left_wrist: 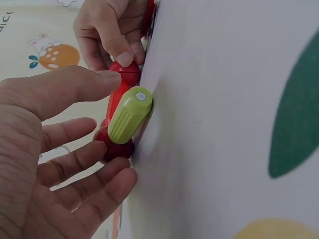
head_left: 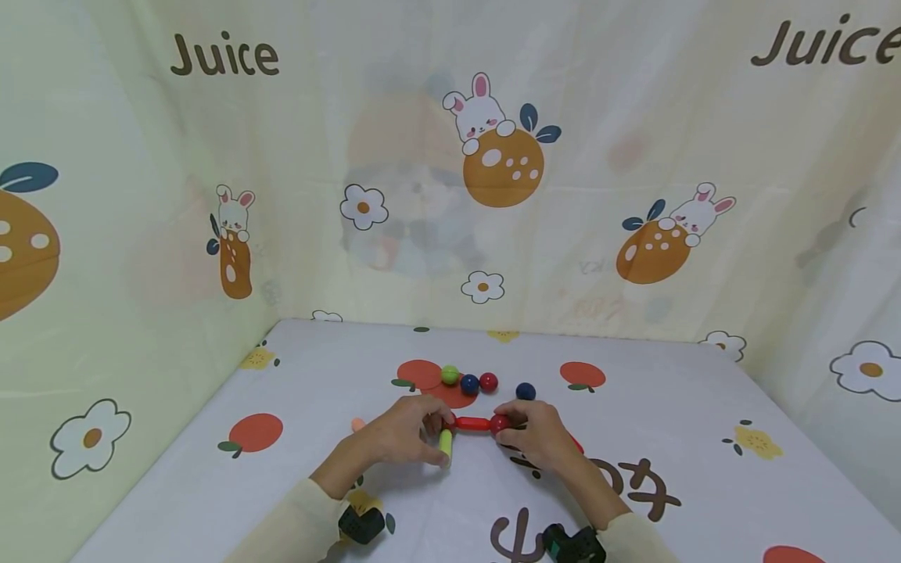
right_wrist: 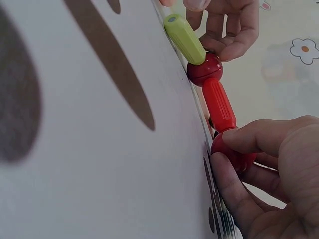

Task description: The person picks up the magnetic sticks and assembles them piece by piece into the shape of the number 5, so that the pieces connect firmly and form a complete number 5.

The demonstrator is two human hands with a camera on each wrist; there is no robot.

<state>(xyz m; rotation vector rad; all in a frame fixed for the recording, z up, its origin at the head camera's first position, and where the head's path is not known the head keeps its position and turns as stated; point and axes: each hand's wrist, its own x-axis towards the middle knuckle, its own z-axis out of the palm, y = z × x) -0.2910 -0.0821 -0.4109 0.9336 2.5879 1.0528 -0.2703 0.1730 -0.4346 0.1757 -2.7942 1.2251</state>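
A red ribbed rod [head_left: 472, 424] lies on the table with a red ball at each end. My right hand [head_left: 538, 434] pinches the right-hand ball [right_wrist: 232, 152] between thumb and fingers. From the left-hand ball [right_wrist: 205, 69] a yellow-green rod [head_left: 446, 447] sticks out toward me, a small metal disc [left_wrist: 140, 95] on its free end. My left hand [head_left: 408, 430] is around this corner with fingers loosely bent. Its fingertips touch the left-hand ball, while the thumb stands apart from the green rod in the left wrist view.
Beyond the hands sit a green ball [head_left: 450, 374], a blue ball [head_left: 469, 384] and a red ball [head_left: 489, 381] in a row. Another blue ball [head_left: 525, 391] is farther right. An orange-pink piece [head_left: 357, 424] shows behind my left hand, and a red piece [head_left: 577, 443] beside my right wrist.
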